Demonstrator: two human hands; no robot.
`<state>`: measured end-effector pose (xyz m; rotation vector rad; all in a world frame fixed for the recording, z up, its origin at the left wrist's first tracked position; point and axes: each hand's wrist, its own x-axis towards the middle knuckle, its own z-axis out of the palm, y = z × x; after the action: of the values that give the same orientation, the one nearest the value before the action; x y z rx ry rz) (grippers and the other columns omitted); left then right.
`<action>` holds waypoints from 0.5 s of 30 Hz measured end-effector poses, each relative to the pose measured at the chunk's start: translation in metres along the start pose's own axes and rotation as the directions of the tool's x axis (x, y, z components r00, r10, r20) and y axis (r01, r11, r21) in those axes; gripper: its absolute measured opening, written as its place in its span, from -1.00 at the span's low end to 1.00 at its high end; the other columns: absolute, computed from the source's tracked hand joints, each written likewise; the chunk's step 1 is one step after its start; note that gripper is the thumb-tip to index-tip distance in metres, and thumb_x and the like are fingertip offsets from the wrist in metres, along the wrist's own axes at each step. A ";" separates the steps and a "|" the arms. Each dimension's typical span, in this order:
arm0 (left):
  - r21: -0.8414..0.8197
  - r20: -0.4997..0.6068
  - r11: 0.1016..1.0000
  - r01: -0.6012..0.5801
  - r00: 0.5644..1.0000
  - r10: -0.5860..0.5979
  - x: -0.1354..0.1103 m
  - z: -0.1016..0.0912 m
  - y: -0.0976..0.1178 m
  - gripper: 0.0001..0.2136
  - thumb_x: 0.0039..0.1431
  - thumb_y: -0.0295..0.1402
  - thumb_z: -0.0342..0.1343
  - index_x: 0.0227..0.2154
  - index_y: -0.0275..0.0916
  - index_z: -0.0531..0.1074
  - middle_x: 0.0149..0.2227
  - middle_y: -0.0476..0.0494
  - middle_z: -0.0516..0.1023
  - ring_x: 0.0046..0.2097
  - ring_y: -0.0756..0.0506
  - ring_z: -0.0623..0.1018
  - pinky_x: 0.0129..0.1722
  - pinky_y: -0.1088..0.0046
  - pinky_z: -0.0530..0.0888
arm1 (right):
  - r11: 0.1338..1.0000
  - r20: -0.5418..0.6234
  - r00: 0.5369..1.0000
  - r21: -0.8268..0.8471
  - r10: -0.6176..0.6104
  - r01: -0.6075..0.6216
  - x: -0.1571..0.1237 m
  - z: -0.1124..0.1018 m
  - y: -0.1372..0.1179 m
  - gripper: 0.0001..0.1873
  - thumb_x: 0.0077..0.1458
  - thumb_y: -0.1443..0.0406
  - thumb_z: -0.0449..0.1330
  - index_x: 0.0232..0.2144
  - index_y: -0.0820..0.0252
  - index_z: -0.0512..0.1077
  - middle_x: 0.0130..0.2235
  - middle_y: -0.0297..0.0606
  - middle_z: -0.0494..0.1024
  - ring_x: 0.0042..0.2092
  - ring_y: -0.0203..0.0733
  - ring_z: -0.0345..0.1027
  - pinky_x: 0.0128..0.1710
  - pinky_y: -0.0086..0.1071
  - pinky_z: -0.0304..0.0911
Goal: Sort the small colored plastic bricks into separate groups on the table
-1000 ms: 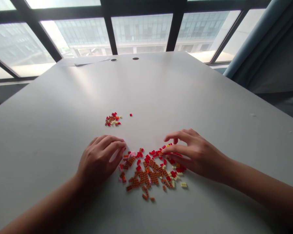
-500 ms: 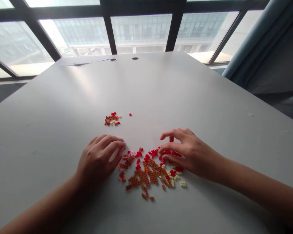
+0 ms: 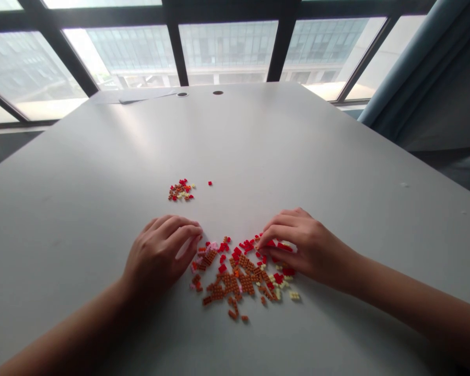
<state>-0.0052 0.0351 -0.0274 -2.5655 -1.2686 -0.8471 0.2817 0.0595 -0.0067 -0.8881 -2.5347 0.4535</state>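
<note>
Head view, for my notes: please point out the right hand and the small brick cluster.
right hand point(image 3: 309, 245), head view, on the back of the hand
small brick cluster point(image 3: 180, 190), head view, on the cluster's middle

Bright, diffuse daylight from the windows point(image 3: 227, 52) beyond the table point(image 3: 235, 141); pale glare on the surface's far left; faint, soft shadows under the left hand point(image 3: 156, 256) and right hand point(image 3: 309, 248); washed-out outdoor view; wide-angle bowing toward frame edges; mild overall softness.

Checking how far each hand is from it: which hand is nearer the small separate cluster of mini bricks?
Left. The left hand lies just toward the viewer from the small separate cluster of mini bricks, not touching it. The right hand is farther off, down and right of it, over the main pile of bricks.
</note>
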 end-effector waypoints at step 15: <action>-0.004 -0.007 1.000 -0.006 1.000 0.006 0.001 0.000 0.001 -0.93 0.22 -0.46 0.11 -0.30 -0.20 0.48 -0.26 -0.07 0.62 -0.24 -0.08 0.56 -0.16 0.35 0.47 | 0.991 -0.089 0.987 -0.019 0.133 -0.135 -0.001 -0.017 0.015 -0.81 0.13 0.37 0.11 -0.31 0.16 0.54 -0.31 -0.21 0.61 -0.34 -0.20 0.42 -0.25 -0.29 0.27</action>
<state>-0.0044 0.0351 -0.0269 -2.5657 -1.2576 -0.8581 0.2982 0.0726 0.0016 -1.0691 -2.4160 0.4155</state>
